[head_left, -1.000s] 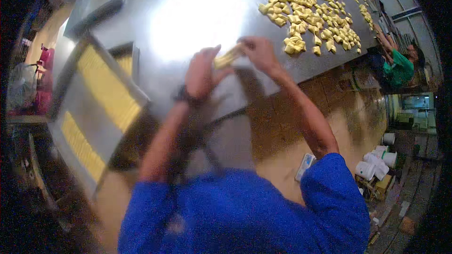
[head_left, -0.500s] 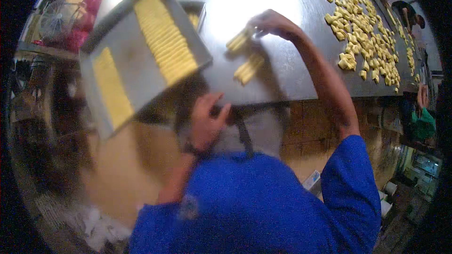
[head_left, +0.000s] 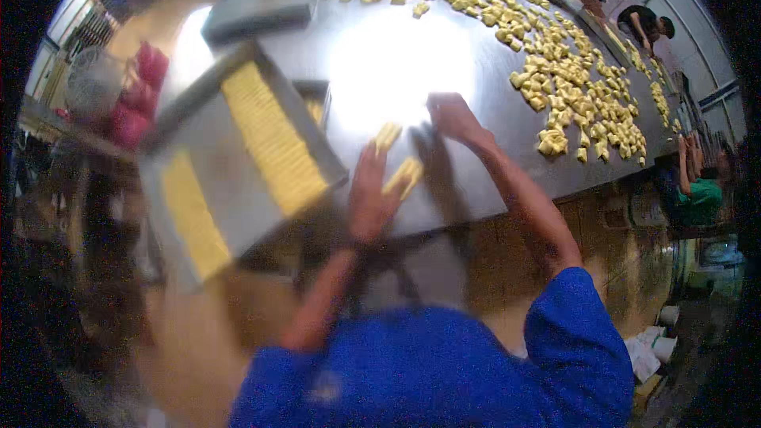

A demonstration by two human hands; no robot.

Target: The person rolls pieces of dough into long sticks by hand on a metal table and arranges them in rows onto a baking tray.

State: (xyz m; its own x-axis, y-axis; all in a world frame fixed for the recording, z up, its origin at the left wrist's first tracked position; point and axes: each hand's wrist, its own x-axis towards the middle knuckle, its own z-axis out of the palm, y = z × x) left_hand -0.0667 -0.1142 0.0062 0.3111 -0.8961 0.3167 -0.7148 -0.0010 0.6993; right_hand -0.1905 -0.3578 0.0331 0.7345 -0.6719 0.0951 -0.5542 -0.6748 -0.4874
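Note:
My left hand reaches over the near edge of the metal table, fingers stretched out and thumb apart. One small group of pale yellow dough strips lies by its fingertips. Another group of dough strips is beside its thumb; whether the hand touches either is blurred. Farther right, my right hand is over the table with its fingers curled closed, and anything inside them is hidden. To the left, a tilted metal tray holds a long row of dough strips and a narrower, blurred yellow row.
Many folded dough pieces spread across the right and far side of the table. An empty-looking metal tray stands at the far left. Another tray is partly hidden. Other people work along the right side.
My left hand has moved forward to the dough strips on the table. My right hand has drawn away from the dough strips it held, which now lie on the table. The view has shifted.

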